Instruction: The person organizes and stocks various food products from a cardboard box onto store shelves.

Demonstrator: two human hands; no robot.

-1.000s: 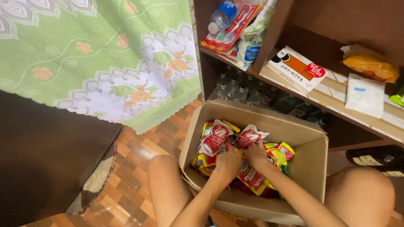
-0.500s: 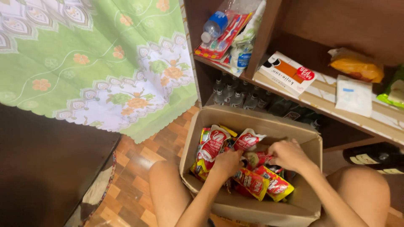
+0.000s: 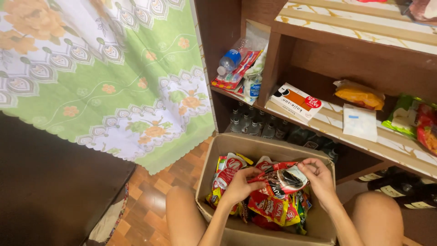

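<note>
We crouch over an open cardboard box (image 3: pixel 214 182) wedged between our knees, so both hands reach straight in. Our left hand (image 3: pixel 239 187) and right hand (image 3: pixel 318 180) each pinch an end of one dark-and-red sachet (image 3: pixel 284 178), lifting it just above the heap of red and yellow packets (image 3: pixel 268 207) that fills the box. Both grips are pressed together on its edges. The wooden shelf (image 3: pixel 337 130) sits near ahead, carrying a flat white box (image 3: pixel 296 101).

A green floral curtain (image 3: pixel 104 86) hangs left of a wooden shelf (image 3: pixel 364 136) holding a plastic bottle (image 3: pixel 230 59), a white-and-orange box (image 3: pixel 296 102) and an orange packet (image 3: pixel 359 94).
</note>
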